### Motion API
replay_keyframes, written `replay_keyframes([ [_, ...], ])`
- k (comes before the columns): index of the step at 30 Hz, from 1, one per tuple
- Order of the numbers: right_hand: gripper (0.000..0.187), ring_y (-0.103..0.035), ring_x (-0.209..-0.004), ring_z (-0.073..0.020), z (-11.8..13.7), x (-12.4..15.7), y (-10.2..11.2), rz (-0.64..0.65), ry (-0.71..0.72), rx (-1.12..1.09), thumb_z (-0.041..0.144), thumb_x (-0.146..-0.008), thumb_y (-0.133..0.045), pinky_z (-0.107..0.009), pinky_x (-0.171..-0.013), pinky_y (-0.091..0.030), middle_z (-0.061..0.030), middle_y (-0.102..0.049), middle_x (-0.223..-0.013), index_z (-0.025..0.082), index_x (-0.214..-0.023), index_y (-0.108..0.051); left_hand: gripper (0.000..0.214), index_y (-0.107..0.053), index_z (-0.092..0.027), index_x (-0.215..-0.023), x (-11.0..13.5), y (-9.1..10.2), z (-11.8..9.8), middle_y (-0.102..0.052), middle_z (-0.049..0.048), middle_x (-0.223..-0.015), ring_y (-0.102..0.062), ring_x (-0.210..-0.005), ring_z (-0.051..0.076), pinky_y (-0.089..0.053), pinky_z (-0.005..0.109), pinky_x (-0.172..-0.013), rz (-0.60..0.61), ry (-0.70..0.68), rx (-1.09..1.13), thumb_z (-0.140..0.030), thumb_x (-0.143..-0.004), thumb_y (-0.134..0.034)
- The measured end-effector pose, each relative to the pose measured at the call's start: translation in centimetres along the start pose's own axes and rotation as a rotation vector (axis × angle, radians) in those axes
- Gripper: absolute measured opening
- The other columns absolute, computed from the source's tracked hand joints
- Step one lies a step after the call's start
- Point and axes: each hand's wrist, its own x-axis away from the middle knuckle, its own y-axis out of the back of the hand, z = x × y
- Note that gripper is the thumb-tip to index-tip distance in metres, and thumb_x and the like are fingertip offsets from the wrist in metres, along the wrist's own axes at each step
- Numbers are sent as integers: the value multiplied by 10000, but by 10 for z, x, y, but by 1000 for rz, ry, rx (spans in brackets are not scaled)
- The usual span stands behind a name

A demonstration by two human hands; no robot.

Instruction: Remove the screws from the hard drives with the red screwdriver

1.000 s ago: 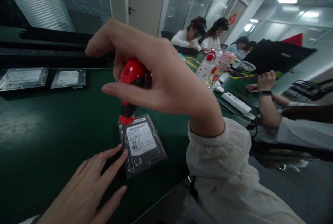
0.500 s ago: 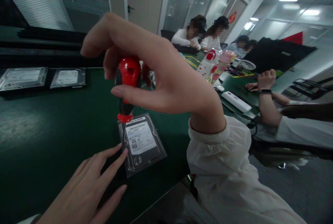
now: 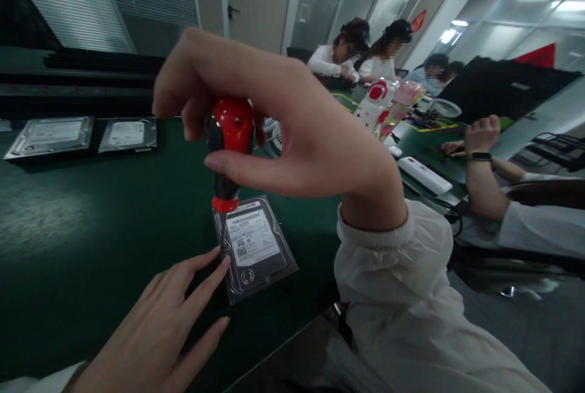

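A hard drive with a white label lies flat on the green tabletop in front of me. My right hand is wrapped round the red and black handle of a screwdriver. The shaft points down, its tip at the left edge of the hard drive; whether a screw sits under it is hidden. My left hand is open, fingers stretched out, two fingertips resting on the drive's left edge beside the screwdriver tip. Its thumb stands apart.
Two more hard drives, one larger and one smaller, lie at the back left. Clear bottles and a white power strip are at the back right. A co-worker's arm rests at the right; other people sit farther back.
The whole view has shifted slightly, so things appear a little farther right. Both hands keep their places at the hard drive, with the screwdriver tip still at its left edge.
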Motion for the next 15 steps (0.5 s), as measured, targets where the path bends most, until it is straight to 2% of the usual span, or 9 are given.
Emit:
replay_keyframes([
  [2,493,-596,-1176,-81,4,-2,1,55,-43,21,415,-1014,-368,-177,-1145,-474,-58,-617,-1239,22,-1213,-589,683,-308,-323,-1654,-1,2,-2,-570,138,-1470,-656,-1223,322,-628,461,-916,6,7,5,-447,-1029,-555],
  [4,537,-604,-1196,-99,7,-3,2,40,-88,88,444,-1025,-316,-198,-1131,-479,-52,-625,-1216,18,-1193,-596,650,-350,-314,-1632,-2,5,-4,-567,137,-1474,-646,-1236,326,-625,470,-931,-1,17,16,-434,-1028,-558],
  [6,467,-639,-1112,-95,7,-4,3,-12,-108,161,470,-1011,-393,-193,-1062,-526,0,-634,-1183,87,-1161,-613,614,-389,-296,-1608,-5,8,-6,-568,140,-1473,-642,-1237,329,-625,481,-937,-8,27,27,-410,-1028,-554],
  [9,336,-663,-1021,-74,6,-4,3,1,-137,195,500,-965,-534,-149,-974,-571,58,-644,-1180,206,-1104,-622,593,-417,-267,-1586,-8,11,-9,-566,151,-1469,-645,-1225,329,-635,489,-923,0,30,29,-395,-1024,-555],
  [11,261,-653,-1059,-62,8,-3,4,23,-150,179,427,-979,-528,-133,-986,-567,47,-642,-1202,215,-1107,-613,595,-421,-256,-1581,-9,13,-10,-568,157,-1461,-648,-1218,330,-642,495,-912,4,25,22,-400,-1021,-560],
  [15,256,-607,-1144,-67,11,-3,3,54,-89,142,131,-931,-516,-159,-1066,-528,-54,-632,-1237,74,-1170,-589,585,-424,-241,-1569,-10,15,-12,-574,160,-1447,-644,-1220,329,-645,512,-912,12,16,15,-379,-1018,-564],
])
